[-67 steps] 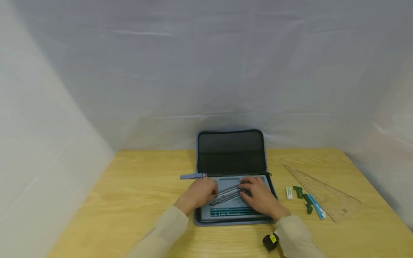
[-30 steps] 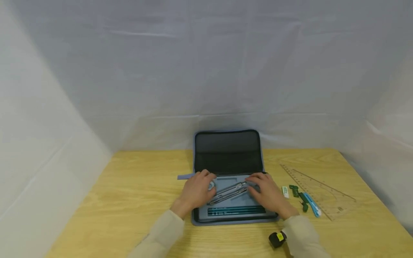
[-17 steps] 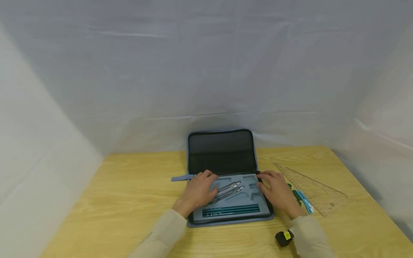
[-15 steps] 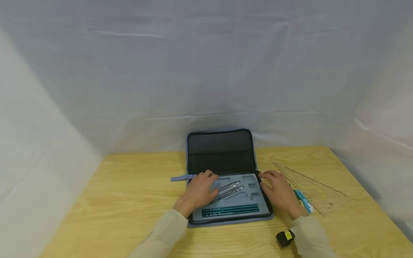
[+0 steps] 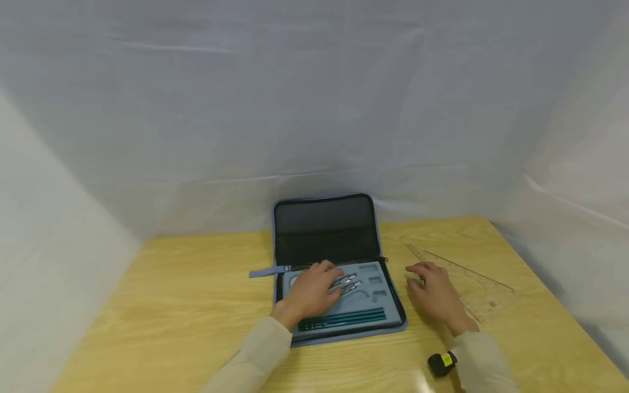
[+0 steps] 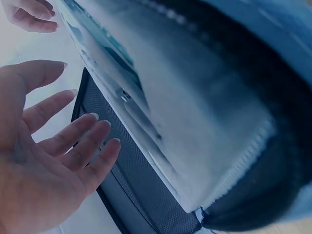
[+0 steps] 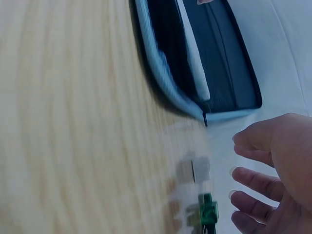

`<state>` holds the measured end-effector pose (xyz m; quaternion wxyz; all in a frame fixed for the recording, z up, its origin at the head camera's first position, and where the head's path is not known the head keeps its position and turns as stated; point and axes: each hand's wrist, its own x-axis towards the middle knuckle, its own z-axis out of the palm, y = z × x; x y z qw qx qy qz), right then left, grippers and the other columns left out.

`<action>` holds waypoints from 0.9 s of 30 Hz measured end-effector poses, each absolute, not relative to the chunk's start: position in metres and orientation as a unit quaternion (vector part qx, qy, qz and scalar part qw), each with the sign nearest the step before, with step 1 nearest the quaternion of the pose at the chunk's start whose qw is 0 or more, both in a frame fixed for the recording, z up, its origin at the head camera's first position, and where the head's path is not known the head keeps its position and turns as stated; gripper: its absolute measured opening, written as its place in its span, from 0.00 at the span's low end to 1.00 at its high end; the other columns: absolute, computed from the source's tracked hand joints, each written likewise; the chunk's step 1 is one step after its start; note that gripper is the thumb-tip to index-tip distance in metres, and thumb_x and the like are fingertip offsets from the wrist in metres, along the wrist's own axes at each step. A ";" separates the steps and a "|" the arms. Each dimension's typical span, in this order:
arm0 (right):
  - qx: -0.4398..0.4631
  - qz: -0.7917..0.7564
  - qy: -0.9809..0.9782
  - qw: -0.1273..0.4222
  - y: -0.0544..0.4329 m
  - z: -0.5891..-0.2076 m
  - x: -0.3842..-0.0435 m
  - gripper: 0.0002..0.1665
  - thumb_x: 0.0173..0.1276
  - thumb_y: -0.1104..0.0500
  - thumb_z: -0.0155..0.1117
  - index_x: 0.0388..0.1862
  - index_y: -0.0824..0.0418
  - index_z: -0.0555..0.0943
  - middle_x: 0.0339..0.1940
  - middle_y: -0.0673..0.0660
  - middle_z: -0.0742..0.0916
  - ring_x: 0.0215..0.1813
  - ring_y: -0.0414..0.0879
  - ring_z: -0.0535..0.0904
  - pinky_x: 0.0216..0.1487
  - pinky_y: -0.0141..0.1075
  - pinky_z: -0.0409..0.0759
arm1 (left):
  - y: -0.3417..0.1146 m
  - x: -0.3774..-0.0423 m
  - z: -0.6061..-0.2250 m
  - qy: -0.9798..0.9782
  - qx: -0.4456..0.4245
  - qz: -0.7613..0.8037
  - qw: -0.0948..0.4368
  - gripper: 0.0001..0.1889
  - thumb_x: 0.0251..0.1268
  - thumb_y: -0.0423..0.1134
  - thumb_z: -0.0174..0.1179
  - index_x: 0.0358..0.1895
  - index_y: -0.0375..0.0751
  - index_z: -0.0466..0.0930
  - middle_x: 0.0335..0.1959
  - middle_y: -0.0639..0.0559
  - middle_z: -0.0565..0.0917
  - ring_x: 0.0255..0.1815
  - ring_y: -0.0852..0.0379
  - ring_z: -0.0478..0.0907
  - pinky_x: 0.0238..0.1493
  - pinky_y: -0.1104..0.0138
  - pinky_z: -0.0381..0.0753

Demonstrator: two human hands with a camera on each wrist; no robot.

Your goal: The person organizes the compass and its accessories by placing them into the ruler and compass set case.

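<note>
A blue-grey zip case [image 5: 402, 322] lies unfolded on the table, its dark mesh lid [image 5: 325, 229] raised at the back. Teal pencils [image 5: 344, 318] sit in the front slot of its pale grey tray [image 5: 378, 270]. My left hand [image 5: 313, 292] hovers over the tray with loosely spread fingers, partly covering the silver compasses [image 5: 351, 285]; it holds nothing in the left wrist view. To the right of the case, my right hand [image 5: 434, 292] reaches over a white eraser [image 7: 201, 169] and a green piece [image 7: 208, 213], fingers relaxed and apart from both.
A clear set square [image 5: 484, 284] lies on the table beyond my right hand. A small black box with a yellow label [image 5: 442, 364] is at my right sleeve. White sheeting [image 5: 314, 109] stands behind the table. A blue zip strap [image 5: 265, 272] sticks out left of the case.
My right hand has left the tray and moved right, beyond the case edge, covering the small items. My left hand stays over the tray. The whole head view has shifted.
</note>
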<state>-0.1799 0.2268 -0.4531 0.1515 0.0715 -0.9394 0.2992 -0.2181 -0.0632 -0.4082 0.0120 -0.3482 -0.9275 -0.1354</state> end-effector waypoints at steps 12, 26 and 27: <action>0.048 0.294 -0.942 0.154 0.262 -0.462 -0.168 0.17 0.69 0.63 0.57 0.54 0.69 0.79 0.56 0.71 0.77 0.58 0.70 0.68 0.55 0.64 0.65 | -0.053 -0.220 -0.412 -0.911 -0.389 -0.135 0.020 0.17 0.68 0.42 0.56 0.58 0.45 0.78 0.54 0.48 0.75 0.50 0.51 0.74 0.49 0.58 0.76; 0.038 0.269 -0.947 0.171 0.288 -0.464 -0.148 0.14 0.67 0.64 0.59 0.47 0.72 0.81 0.47 0.73 0.81 0.51 0.68 0.74 0.55 0.65 0.62 | -0.041 -0.217 -0.412 -0.900 -0.418 -0.127 0.013 0.17 0.69 0.42 0.55 0.58 0.46 0.78 0.55 0.48 0.74 0.53 0.51 0.73 0.53 0.57 0.74; 0.034 0.268 -0.949 0.163 0.289 -0.464 -0.146 0.15 0.67 0.64 0.59 0.47 0.73 0.81 0.46 0.72 0.82 0.51 0.68 0.74 0.56 0.65 0.60 | -0.041 -0.216 -0.412 -0.900 -0.417 -0.127 0.010 0.17 0.69 0.42 0.55 0.59 0.46 0.78 0.55 0.48 0.74 0.54 0.51 0.73 0.53 0.57 0.74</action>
